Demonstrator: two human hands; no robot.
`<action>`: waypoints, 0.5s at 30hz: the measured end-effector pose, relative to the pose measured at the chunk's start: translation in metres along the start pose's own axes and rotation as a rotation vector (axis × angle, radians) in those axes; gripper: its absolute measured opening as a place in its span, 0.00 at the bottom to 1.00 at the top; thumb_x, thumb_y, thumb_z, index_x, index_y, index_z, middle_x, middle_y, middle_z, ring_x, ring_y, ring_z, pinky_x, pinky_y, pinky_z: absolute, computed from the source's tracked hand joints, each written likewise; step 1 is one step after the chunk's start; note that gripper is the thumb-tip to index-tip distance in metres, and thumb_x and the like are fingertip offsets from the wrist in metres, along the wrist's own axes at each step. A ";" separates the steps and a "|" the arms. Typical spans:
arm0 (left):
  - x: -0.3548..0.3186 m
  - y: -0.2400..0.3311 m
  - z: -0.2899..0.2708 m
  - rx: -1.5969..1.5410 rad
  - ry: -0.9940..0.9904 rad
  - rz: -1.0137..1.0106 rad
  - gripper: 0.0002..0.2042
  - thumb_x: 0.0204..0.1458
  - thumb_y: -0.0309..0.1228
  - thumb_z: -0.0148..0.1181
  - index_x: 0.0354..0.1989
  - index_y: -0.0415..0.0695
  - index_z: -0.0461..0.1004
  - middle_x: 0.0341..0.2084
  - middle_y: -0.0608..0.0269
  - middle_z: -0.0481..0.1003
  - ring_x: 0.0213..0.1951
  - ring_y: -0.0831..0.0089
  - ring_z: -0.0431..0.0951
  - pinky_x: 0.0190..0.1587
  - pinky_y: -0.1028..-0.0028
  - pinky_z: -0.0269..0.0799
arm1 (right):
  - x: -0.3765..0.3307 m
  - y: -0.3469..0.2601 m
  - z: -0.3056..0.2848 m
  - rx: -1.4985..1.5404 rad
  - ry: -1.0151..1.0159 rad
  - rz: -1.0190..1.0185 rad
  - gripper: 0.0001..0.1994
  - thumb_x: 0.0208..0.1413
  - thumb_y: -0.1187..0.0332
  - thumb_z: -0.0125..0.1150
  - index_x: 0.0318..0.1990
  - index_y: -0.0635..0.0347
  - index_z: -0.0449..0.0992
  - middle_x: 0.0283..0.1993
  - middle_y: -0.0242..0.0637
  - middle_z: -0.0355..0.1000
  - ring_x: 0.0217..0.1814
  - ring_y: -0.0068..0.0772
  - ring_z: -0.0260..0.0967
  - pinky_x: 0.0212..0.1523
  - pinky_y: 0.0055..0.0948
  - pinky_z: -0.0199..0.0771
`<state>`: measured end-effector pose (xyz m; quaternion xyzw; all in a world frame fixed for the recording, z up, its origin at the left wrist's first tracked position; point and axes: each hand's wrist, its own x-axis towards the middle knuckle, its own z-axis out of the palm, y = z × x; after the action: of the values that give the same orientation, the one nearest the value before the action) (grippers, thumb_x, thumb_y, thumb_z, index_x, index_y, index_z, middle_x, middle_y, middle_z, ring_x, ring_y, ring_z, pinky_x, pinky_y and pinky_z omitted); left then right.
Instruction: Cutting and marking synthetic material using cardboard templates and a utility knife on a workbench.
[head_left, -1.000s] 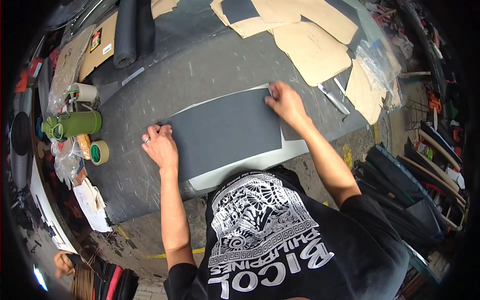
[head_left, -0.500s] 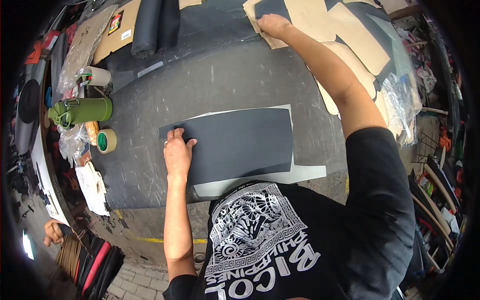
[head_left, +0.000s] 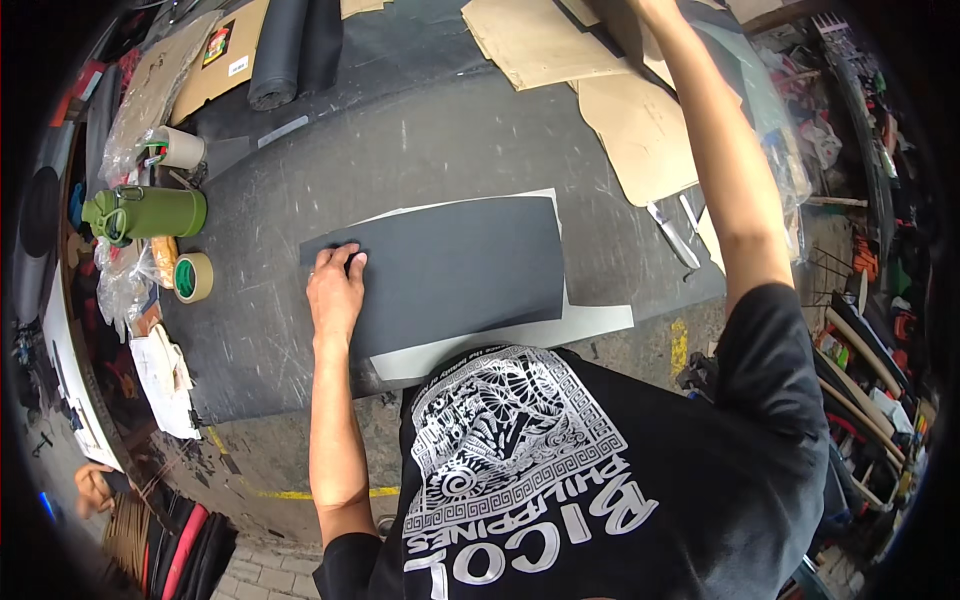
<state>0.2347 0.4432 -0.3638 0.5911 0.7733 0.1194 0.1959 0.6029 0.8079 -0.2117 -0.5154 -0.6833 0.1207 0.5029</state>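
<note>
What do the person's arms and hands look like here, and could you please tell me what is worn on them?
Both forearms are bare, with no gloves or watch visible. The left hand shows plainly; the right hand is cut off at the picture's top edge. Short black T-shirt sleeves end above the elbows, and the shirt bears a white printed pattern.

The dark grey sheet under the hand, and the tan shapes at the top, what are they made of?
The dark grey flat sheet under the left hand looks like thin matte rubber or synthetic leather: even, dull and without shine, though the picture leaves it open. The tan cut-out shapes look like cardboard or stiff paper: flat brown, crisp cut edges. The pale sheet beneath may be card.
</note>
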 end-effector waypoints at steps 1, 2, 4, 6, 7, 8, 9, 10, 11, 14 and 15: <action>0.000 -0.005 0.000 -0.019 -0.042 -0.017 0.16 0.61 0.40 0.62 0.51 0.44 0.80 0.46 0.52 0.79 0.46 0.51 0.81 0.51 0.59 0.77 | -0.034 -0.052 -0.001 0.088 -0.109 0.123 0.12 0.58 0.64 0.60 0.43 0.63 0.80 0.36 0.48 0.77 0.37 0.41 0.76 0.38 0.36 0.74; 0.005 -0.001 0.000 -0.046 -0.091 0.002 0.16 0.63 0.42 0.60 0.49 0.43 0.81 0.45 0.52 0.79 0.46 0.52 0.81 0.51 0.60 0.76 | -0.056 -0.044 -0.004 0.083 -0.157 -0.153 0.12 0.59 0.66 0.59 0.45 0.63 0.79 0.37 0.50 0.77 0.37 0.44 0.77 0.39 0.40 0.75; 0.010 -0.003 -0.004 -0.170 -0.176 -0.091 0.17 0.63 0.44 0.59 0.48 0.43 0.81 0.42 0.53 0.80 0.46 0.54 0.81 0.51 0.60 0.76 | -0.119 -0.072 0.007 0.065 -0.396 -0.362 0.10 0.58 0.69 0.58 0.46 0.59 0.78 0.41 0.47 0.76 0.42 0.48 0.77 0.45 0.43 0.76; 0.012 -0.008 -0.006 -0.410 -0.335 -0.283 0.20 0.65 0.48 0.57 0.47 0.42 0.82 0.37 0.54 0.82 0.45 0.57 0.82 0.50 0.62 0.76 | -0.200 -0.132 0.012 0.100 -0.601 -0.350 0.10 0.54 0.72 0.59 0.44 0.57 0.79 0.43 0.42 0.75 0.49 0.49 0.74 0.51 0.43 0.74; 0.012 -0.012 -0.002 -0.402 -0.348 -0.277 0.20 0.65 0.48 0.57 0.47 0.42 0.82 0.37 0.54 0.82 0.45 0.57 0.82 0.50 0.62 0.76 | -0.237 -0.135 0.021 0.164 -0.630 -0.402 0.10 0.54 0.72 0.60 0.44 0.59 0.79 0.43 0.41 0.75 0.50 0.48 0.73 0.51 0.42 0.74; 0.010 -0.022 0.004 -0.591 -0.286 -0.312 0.21 0.64 0.48 0.58 0.48 0.41 0.82 0.35 0.54 0.82 0.43 0.59 0.82 0.48 0.62 0.76 | -0.268 -0.149 0.027 0.152 -0.768 -0.352 0.10 0.53 0.71 0.61 0.43 0.59 0.79 0.44 0.41 0.75 0.51 0.48 0.72 0.52 0.42 0.73; 0.006 -0.032 0.010 -0.779 -0.220 -0.347 0.21 0.64 0.48 0.59 0.49 0.40 0.82 0.33 0.55 0.82 0.41 0.61 0.82 0.47 0.63 0.76 | -0.297 -0.158 0.034 0.141 -0.906 -0.301 0.10 0.53 0.71 0.62 0.43 0.60 0.79 0.44 0.41 0.75 0.53 0.48 0.72 0.54 0.41 0.72; 0.004 -0.037 0.013 -0.967 -0.150 -0.376 0.22 0.63 0.48 0.60 0.50 0.39 0.81 0.31 0.56 0.82 0.39 0.64 0.82 0.45 0.63 0.75 | -0.328 -0.155 0.048 0.205 -0.919 -0.295 0.11 0.53 0.70 0.63 0.44 0.59 0.79 0.44 0.42 0.75 0.52 0.48 0.72 0.56 0.41 0.72; 0.003 -0.033 0.011 -0.963 -0.152 -0.381 0.22 0.63 0.48 0.60 0.50 0.39 0.81 0.31 0.56 0.82 0.39 0.64 0.82 0.45 0.63 0.75 | -0.350 -0.155 0.055 0.270 -0.935 -0.290 0.12 0.54 0.69 0.64 0.46 0.59 0.79 0.44 0.42 0.75 0.52 0.48 0.72 0.57 0.42 0.71; 0.000 -0.014 0.005 -0.236 -0.218 -0.209 0.26 0.59 0.45 0.65 0.59 0.38 0.76 0.27 0.54 0.80 0.34 0.65 0.80 0.41 0.63 0.75 | -0.377 -0.127 0.047 0.321 -0.884 -0.128 0.14 0.55 0.66 0.66 0.48 0.58 0.79 0.47 0.42 0.75 0.52 0.48 0.72 0.57 0.42 0.71; -0.002 -0.008 0.002 -0.237 -0.220 -0.210 0.26 0.59 0.45 0.65 0.59 0.38 0.76 0.27 0.54 0.80 0.34 0.65 0.80 0.41 0.63 0.75 | -0.378 -0.115 0.040 0.341 -0.856 -0.052 0.15 0.55 0.65 0.67 0.50 0.58 0.79 0.49 0.42 0.75 0.53 0.48 0.72 0.57 0.42 0.72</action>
<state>0.2296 0.4388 -0.3684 0.4892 0.7852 0.1234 0.3590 0.4888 0.4595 -0.3644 -0.3115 -0.8127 0.4208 0.2559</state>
